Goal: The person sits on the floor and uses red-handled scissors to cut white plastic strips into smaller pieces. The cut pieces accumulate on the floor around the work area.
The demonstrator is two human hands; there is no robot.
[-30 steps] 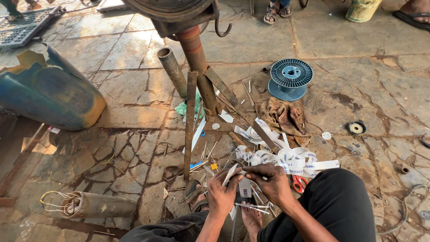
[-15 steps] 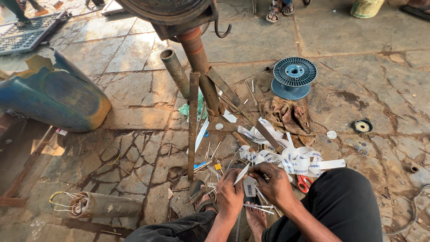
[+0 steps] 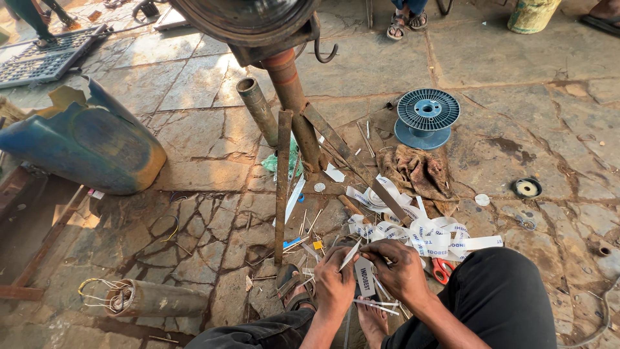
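Note:
I sit on a stone floor with both hands together low in the view. My left hand [image 3: 334,282] pinches a narrow white strip [image 3: 351,254] that points up and to the right. My right hand [image 3: 399,268] closes on the same strip from the right, and a short printed white piece [image 3: 364,276] hangs between the hands. Just beyond my right hand lies a tangled pile of white printed tape [image 3: 420,231]. Red-handled scissors [image 3: 442,269] lie beside my right knee. My bare foot [image 3: 372,321] shows below the hands, with more white strips across it.
A rusty metal stand [image 3: 290,84] with slanting legs rises ahead. A blue empty spool [image 3: 426,116] and a brown rag [image 3: 420,173] lie to the right, a dented blue tank [image 3: 84,145] to the left, a wire-wrapped pipe [image 3: 152,298] at lower left. Another person's sandalled feet [image 3: 403,22] stand at the top.
My hands have stayed in the same spot, working the strip between the fingers. The view has shifted slightly as my head moved.

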